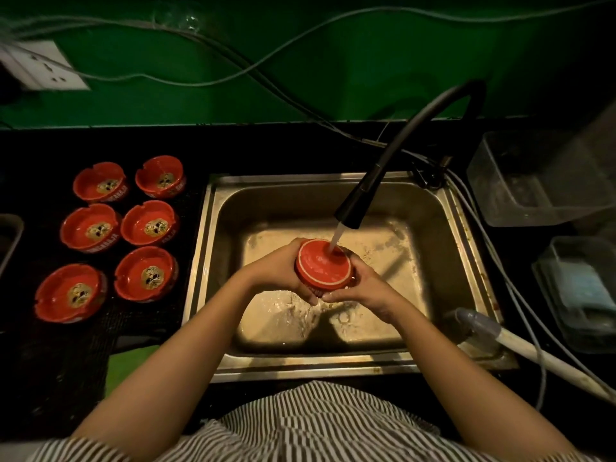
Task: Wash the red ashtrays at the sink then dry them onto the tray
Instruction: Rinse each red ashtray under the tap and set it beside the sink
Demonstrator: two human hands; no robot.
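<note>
An ashtray [324,265] is held upside down over the sink [446,208], its red base turned up. It is gripped from the left by the left hand [283,268], with the fingers curled round its side, and from the right by the right hand [361,285], whose fingers are wrapped under its lower edge. Water is poured onto the base from the black tap [353,208], whose hose arches up and back toward the sink's far right corner. The sink floor is seen wet and stained.

Six more ashtrays [148,274] are set upright on the dark counter [50,361] left of the sink, in three rows of two, each apart from its neighbours. Clear tubs [520,181] are placed on the right of the sink. A socket [40,66] and loose cables [233,75] are seen on the green wall.
</note>
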